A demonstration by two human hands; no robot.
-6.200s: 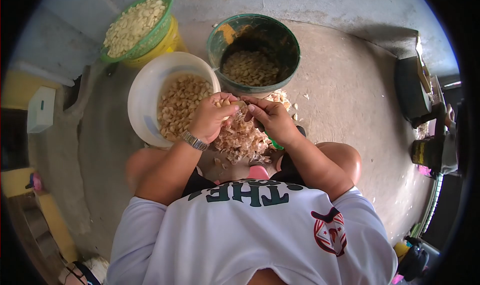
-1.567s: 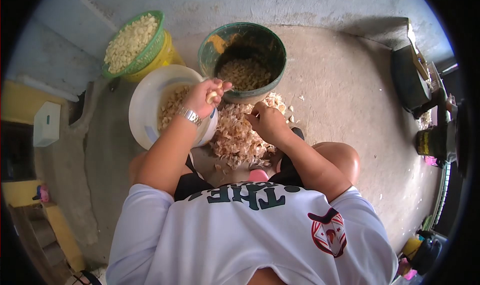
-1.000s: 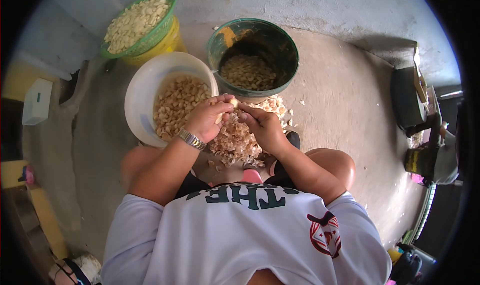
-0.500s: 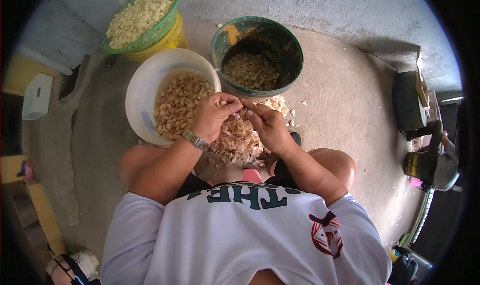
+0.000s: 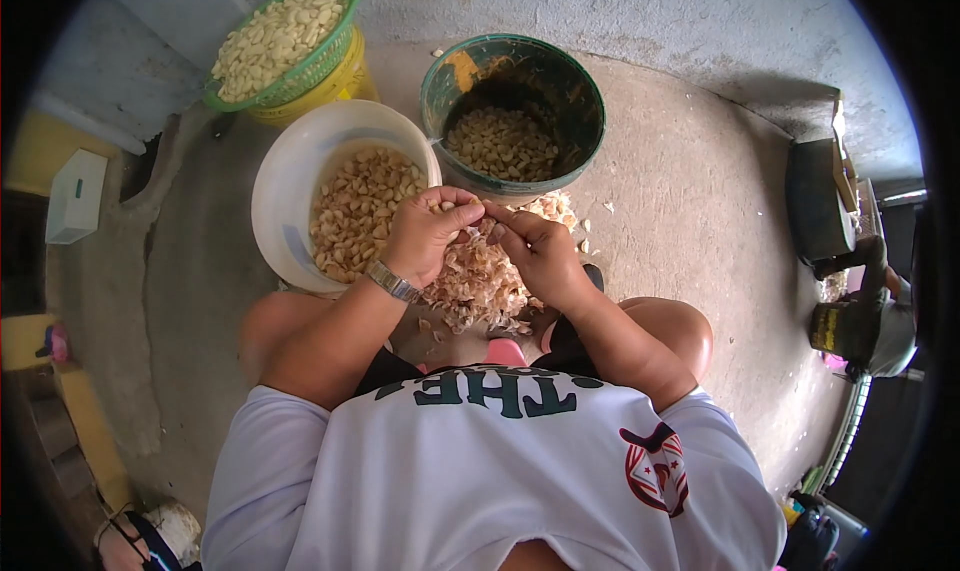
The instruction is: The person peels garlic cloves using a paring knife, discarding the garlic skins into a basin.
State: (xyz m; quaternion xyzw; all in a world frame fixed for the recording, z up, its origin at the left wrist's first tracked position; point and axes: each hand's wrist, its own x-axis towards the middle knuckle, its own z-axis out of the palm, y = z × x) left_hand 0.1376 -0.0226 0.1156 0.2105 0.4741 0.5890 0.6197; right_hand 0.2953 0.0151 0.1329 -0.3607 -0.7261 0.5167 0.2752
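My left hand [image 5: 430, 233], with a metal watch at the wrist, is closed around pale garlic cloves [image 5: 447, 208]. My right hand [image 5: 540, 256] meets it fingertip to fingertip, pinching at a clove mostly hidden by the fingers. Both hands are above a heap of garlic skins [image 5: 475, 286] on the floor between my feet. Left of the hands stands a white bucket [image 5: 275, 196] with unpeeled cloves [image 5: 360, 211] in it. Just beyond the hands is a dark green bucket [image 5: 590, 131] holding peeled-looking cloves [image 5: 500, 143].
A green basket [image 5: 335, 46] heaped with pale cloves rests on a yellow bucket [image 5: 355, 76] by the wall. At far right, another person [image 5: 890, 321] is near a dark drum [image 5: 818, 201]. A white box [image 5: 77, 196] stands at far left.
My hands stay together over the skins, with only slight finger movement. The person at far right has shifted a little.
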